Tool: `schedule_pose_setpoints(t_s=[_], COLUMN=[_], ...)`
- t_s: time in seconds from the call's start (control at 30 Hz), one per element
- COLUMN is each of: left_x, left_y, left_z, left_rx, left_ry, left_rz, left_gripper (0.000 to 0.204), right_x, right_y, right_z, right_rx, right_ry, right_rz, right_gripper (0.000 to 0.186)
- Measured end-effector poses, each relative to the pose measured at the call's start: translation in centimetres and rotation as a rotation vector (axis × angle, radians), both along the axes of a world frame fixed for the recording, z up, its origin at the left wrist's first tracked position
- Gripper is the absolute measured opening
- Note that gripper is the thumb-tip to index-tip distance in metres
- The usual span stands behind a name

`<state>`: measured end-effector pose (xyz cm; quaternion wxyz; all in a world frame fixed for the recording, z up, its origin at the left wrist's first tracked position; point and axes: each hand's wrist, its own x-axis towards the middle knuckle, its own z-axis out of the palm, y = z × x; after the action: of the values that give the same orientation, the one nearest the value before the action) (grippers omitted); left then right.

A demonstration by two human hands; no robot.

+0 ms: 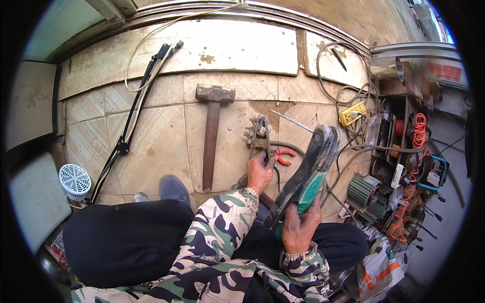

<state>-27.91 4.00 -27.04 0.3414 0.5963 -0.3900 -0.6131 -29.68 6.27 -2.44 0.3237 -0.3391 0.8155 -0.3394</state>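
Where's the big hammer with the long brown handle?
In the head view, the big brown-handled hammer lies on the beige tiled floor, between the black jointed stand and the left hand.

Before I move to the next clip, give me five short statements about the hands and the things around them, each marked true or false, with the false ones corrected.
1. The right hand holds a green-and-black object. True.
2. The hammer lies to the right of the red-handled pliers. False: it lies to their left.
3. The left hand is on a metal fitting. True.
4. The yellow socket block is at the picture's left. False: it is at the right.
5. The hammer's head points toward the person. False: it points away.
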Motion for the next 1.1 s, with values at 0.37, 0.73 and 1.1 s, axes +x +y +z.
schedule_pose_setpoints(t_s=[0.37, 0.73, 1.1], left_x=[0.6, 3.3, 7.0], left_y=[-1.6, -4.0, -5.2], left_z=[2.0, 3.0, 1.8], left_rx=[-0.141, -0.004, -0.017], left_ry=[-0.265, 0.06, 0.103], left_rz=[-0.031, -0.201, -0.249], left_gripper=[0.022, 0.02, 0.02], right_x=[0.0, -1.3, -2.3], right_y=[0.4, 3.1, 6.7], right_z=[-0.3, 0.6, 1.4], right_rx=[-0.045, -0.282, -0.499], right_ry=[0.055, 0.234, 0.017], right_rz=[0.018, -0.165, -0.292], right_gripper=[0.03, 0.021, 0.032])
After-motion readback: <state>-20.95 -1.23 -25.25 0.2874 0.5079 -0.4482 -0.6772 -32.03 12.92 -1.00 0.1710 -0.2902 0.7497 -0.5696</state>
